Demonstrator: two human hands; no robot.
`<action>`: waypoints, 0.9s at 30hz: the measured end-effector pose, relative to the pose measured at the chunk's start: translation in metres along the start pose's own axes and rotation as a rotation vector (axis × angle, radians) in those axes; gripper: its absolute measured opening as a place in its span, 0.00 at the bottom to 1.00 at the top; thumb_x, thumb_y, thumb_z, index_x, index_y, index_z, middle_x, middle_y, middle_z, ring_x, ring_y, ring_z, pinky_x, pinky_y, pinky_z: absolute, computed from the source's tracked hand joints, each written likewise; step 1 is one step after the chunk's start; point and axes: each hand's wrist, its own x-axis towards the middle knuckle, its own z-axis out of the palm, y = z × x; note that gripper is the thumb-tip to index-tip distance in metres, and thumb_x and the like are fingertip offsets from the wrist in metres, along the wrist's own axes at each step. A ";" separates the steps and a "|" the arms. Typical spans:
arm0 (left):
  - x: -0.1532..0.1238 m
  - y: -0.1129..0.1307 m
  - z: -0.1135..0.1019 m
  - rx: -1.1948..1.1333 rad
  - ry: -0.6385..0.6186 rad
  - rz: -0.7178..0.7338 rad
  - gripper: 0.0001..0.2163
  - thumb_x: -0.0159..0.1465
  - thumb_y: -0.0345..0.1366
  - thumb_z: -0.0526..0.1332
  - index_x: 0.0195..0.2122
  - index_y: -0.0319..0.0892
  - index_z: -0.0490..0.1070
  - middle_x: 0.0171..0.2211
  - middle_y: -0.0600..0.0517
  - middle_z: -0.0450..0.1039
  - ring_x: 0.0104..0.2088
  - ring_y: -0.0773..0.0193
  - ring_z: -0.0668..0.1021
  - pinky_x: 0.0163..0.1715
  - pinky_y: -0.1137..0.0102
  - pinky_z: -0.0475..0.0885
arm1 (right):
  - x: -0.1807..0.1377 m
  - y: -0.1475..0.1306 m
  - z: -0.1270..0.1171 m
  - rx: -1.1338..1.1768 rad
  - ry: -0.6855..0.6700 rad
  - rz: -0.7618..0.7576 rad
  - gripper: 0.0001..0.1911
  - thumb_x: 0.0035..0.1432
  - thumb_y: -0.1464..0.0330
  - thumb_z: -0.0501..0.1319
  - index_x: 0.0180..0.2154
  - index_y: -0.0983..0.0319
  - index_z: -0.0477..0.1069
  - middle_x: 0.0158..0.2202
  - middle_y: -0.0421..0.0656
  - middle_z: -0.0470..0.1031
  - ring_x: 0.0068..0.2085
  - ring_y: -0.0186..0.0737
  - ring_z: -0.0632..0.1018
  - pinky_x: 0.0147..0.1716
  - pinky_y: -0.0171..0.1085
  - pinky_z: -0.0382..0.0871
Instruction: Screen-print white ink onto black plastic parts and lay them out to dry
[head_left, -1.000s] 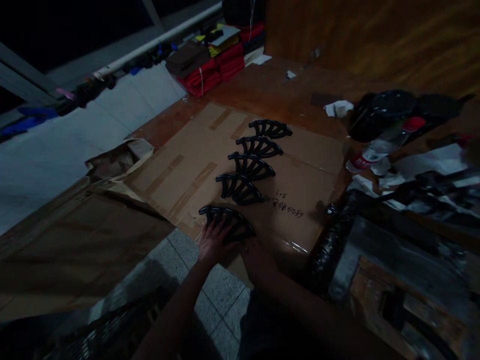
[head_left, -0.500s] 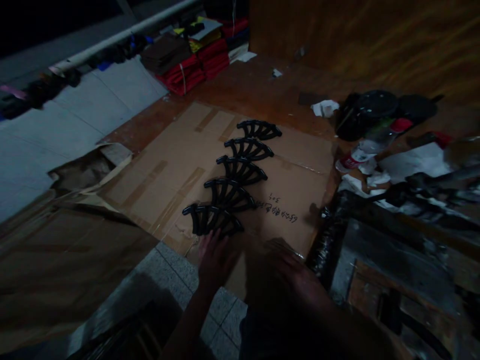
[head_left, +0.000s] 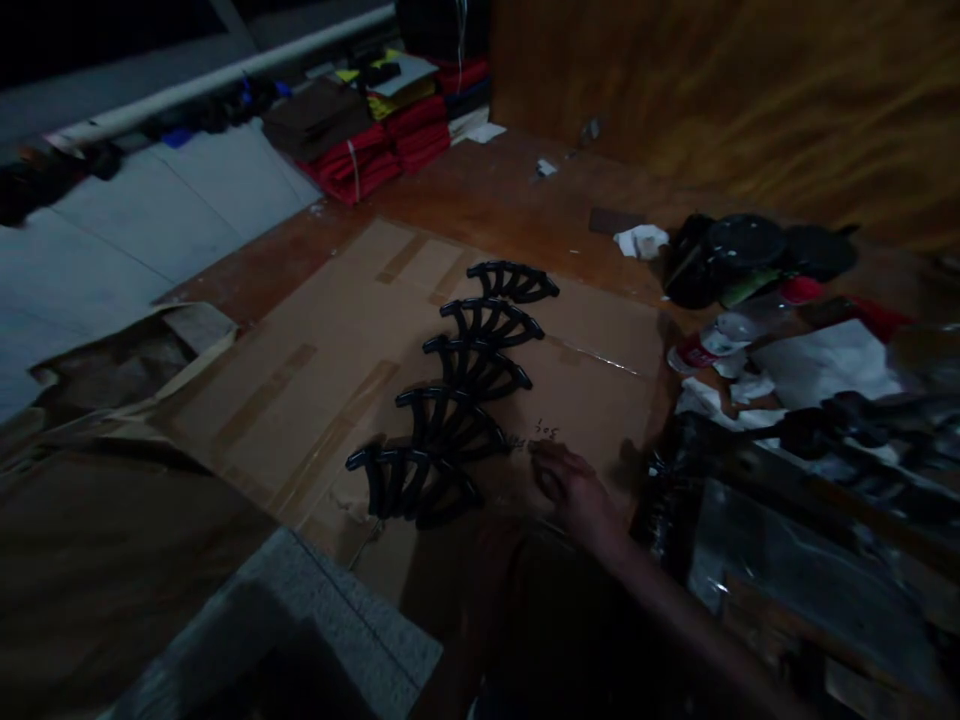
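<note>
Several black curved ribbed parts lie in a row on a flattened cardboard sheet (head_left: pixel 315 330); the nearest one (head_left: pixel 412 482) is at the sheet's front, the farthest (head_left: pixel 512 282) toward the back. My right hand (head_left: pixel 574 492) hovers over the cardboard just right of the nearest parts, above handwritten marks, its fingers loosely curled and holding nothing. My left hand is out of sight. The scene is dim and blurred.
Red folded cloth stacks (head_left: pixel 360 160) sit at the back. To the right lie a plastic bottle with a red label (head_left: pixel 705 345), black round items (head_left: pixel 742 250), crumpled white paper (head_left: pixel 641 240) and dark clutter. A torn cardboard box (head_left: pixel 127 350) lies at left.
My left hand let go of the nearest black part and drew back out of view. My right hand moved right and forward over the cardboard. The view shifted slightly.
</note>
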 end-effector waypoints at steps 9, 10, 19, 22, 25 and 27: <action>-0.005 -0.001 -0.004 -0.037 -0.166 0.029 0.13 0.67 0.42 0.58 0.51 0.49 0.71 0.54 0.45 0.71 0.49 0.57 0.74 0.46 0.57 0.75 | 0.112 -0.009 0.014 -0.243 -0.067 0.024 0.25 0.66 0.68 0.50 0.60 0.73 0.65 0.62 0.57 0.66 0.60 0.52 0.66 0.61 0.49 0.59; -0.004 -0.001 -0.005 -0.041 -0.179 0.031 0.12 0.67 0.42 0.59 0.51 0.49 0.71 0.54 0.45 0.71 0.49 0.57 0.74 0.46 0.57 0.75 | 0.116 -0.009 0.013 -0.252 -0.078 0.022 0.25 0.66 0.68 0.50 0.60 0.73 0.64 0.62 0.57 0.65 0.60 0.53 0.66 0.61 0.49 0.59; -0.001 0.001 -0.008 -0.031 -0.149 0.023 0.11 0.66 0.42 0.60 0.49 0.53 0.72 0.53 0.47 0.72 0.49 0.56 0.74 0.44 0.58 0.76 | 0.061 -0.024 0.001 -0.195 -0.074 -0.041 0.18 0.66 0.67 0.49 0.47 0.61 0.76 0.47 0.49 0.78 0.48 0.47 0.76 0.50 0.45 0.71; 0.000 0.001 -0.007 -0.023 -0.126 0.024 0.11 0.66 0.42 0.60 0.49 0.52 0.72 0.52 0.46 0.72 0.49 0.56 0.74 0.43 0.57 0.76 | 0.040 -0.041 0.016 -0.224 -0.330 -0.005 0.17 0.65 0.71 0.49 0.43 0.59 0.77 0.43 0.47 0.80 0.43 0.43 0.80 0.44 0.39 0.73; 0.001 -0.001 -0.007 -0.004 -0.102 0.025 0.11 0.67 0.42 0.59 0.50 0.50 0.71 0.53 0.46 0.71 0.49 0.57 0.74 0.45 0.57 0.76 | 0.047 -0.058 0.029 -0.279 -0.463 0.067 0.18 0.63 0.75 0.50 0.44 0.60 0.77 0.45 0.47 0.80 0.45 0.42 0.80 0.43 0.35 0.72; 0.001 -0.003 -0.008 0.012 -0.089 0.029 0.11 0.67 0.42 0.58 0.50 0.50 0.71 0.54 0.46 0.71 0.49 0.57 0.74 0.45 0.58 0.76 | 0.054 -0.066 0.030 -0.301 -0.435 0.093 0.18 0.64 0.74 0.50 0.45 0.60 0.77 0.46 0.47 0.80 0.45 0.42 0.80 0.43 0.35 0.71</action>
